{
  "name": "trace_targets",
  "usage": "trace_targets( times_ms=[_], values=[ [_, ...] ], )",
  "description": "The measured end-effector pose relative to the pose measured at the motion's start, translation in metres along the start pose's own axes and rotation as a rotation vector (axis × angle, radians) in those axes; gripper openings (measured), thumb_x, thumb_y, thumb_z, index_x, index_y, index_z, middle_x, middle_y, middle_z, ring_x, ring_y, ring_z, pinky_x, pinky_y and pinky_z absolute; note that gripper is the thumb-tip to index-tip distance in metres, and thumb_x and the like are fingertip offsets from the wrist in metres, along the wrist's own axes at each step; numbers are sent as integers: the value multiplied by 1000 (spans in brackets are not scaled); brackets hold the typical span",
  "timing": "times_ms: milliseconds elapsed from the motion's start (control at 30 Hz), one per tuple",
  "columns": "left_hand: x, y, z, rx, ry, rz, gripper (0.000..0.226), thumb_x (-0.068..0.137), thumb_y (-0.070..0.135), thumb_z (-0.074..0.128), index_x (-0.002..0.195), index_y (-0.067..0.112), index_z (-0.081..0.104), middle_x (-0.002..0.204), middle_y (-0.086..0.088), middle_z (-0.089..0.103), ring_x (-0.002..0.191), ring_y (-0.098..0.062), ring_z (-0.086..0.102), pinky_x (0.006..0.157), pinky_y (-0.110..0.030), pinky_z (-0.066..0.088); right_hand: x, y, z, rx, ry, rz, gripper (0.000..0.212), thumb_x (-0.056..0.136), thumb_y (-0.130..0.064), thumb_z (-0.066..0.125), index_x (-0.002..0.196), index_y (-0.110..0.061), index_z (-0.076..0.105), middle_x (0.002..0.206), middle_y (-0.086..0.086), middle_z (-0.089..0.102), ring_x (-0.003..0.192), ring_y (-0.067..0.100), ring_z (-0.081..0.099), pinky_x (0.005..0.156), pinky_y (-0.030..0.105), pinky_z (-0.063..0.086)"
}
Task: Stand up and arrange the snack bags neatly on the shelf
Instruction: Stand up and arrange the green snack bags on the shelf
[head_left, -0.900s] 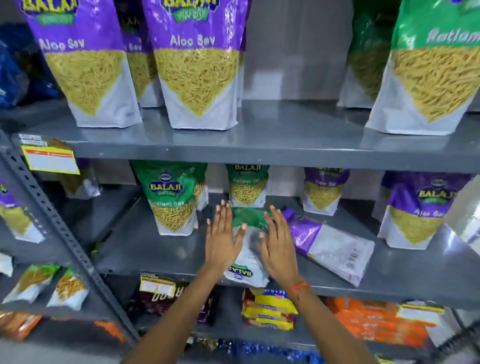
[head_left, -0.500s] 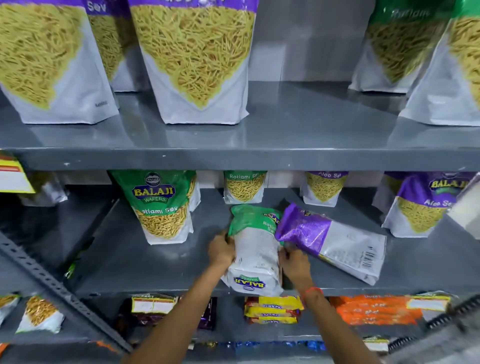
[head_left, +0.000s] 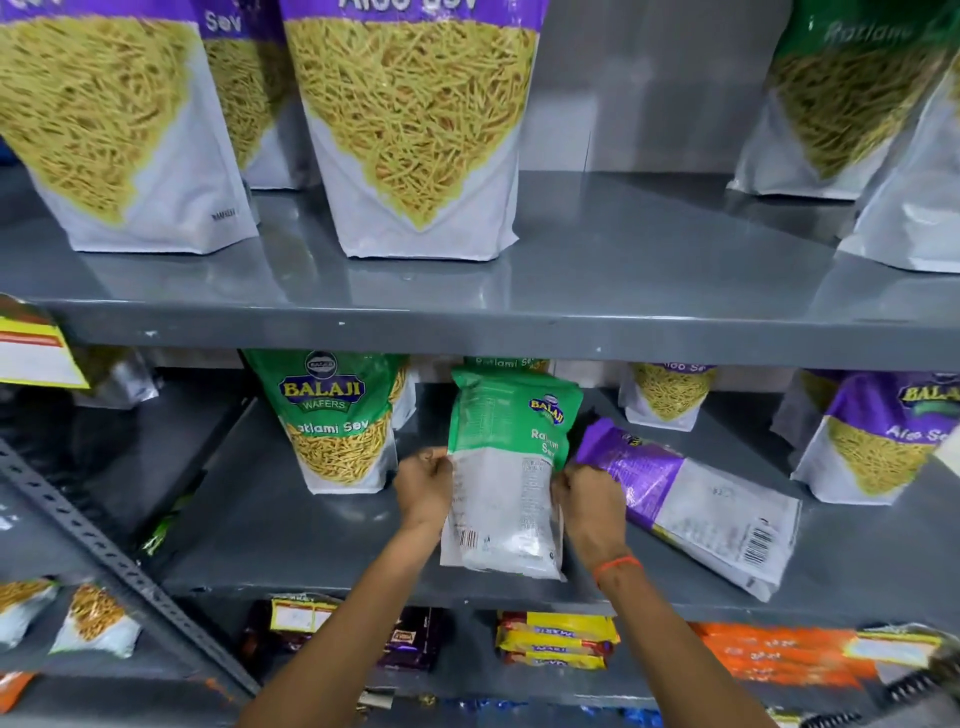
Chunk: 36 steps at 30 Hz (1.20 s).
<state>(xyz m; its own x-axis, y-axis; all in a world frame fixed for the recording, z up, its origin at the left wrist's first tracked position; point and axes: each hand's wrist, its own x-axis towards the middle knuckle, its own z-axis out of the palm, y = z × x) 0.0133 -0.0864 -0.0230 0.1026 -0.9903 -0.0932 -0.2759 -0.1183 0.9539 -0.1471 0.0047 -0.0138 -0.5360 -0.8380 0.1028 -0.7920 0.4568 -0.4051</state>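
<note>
A green Ratlami Sev bag (head_left: 511, 467) stands nearly upright on the middle grey shelf (head_left: 291, 519), its printed back facing me. My left hand (head_left: 423, 486) grips its left edge and my right hand (head_left: 589, 506) grips its right edge. Just right of it a purple Aloo Sev bag (head_left: 691, 499) lies flat on its face, slanting toward the shelf's front. To the left a green Ratlami Sev bag (head_left: 337, 415) stands upright. More bags stand at the back, among them a purple one (head_left: 670, 395), and another purple bag (head_left: 878, 441) stands at the right.
The upper shelf (head_left: 571, 322) holds large purple Aloo Sev bags (head_left: 415, 130) on the left and green bags (head_left: 841, 98) on the right. Below, biscuit packs (head_left: 556, 644) and orange packs (head_left: 769, 654) lie flat. A slotted steel upright (head_left: 119, 566) slants across the left.
Both hands went from flat on the lying green bag to gripping its sides and have tilted it up to nearly upright. My view moved closer and lower.
</note>
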Motion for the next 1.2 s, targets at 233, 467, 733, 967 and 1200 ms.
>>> trace_targets(
  times_ms=[233,467,733,967,1200],
  values=[
    [11,24,0,-111,69,173,16,86,-8,52,99,-10,62,103,-28,69,99,-37,65,88,-34,49,31,-5,-17,238,279,-101,22,87,-16,57,74,0,63,78,25,69,70,42,65,62,40,49],
    [0,10,11,-79,42,206,29,87,-8,51,116,-9,50,118,-27,61,110,-36,60,91,-29,47,27,16,14,549,236,-156,9,90,-14,57,87,-6,52,84,12,62,73,27,58,62,29,43],
    [-78,-28,43,-43,-126,232,88,68,4,77,141,7,28,137,-17,41,126,-26,45,106,-39,42,31,14,9,1149,-70,83,31,97,-16,30,87,-8,58,97,19,67,86,22,60,77,38,47],
    [-68,-21,56,71,-95,186,100,54,20,87,137,6,33,133,-19,43,124,-33,41,104,-38,37,18,-1,12,1058,-21,75,31,94,-4,32,90,-11,62,98,10,68,103,28,61,94,37,48],
    [-49,-17,52,77,-37,164,84,54,25,87,123,5,46,119,-19,56,108,-33,55,91,-40,48,10,2,2,952,-27,-9,37,94,-4,36,91,-6,73,99,10,72,102,26,66,93,26,50]
  ],
)
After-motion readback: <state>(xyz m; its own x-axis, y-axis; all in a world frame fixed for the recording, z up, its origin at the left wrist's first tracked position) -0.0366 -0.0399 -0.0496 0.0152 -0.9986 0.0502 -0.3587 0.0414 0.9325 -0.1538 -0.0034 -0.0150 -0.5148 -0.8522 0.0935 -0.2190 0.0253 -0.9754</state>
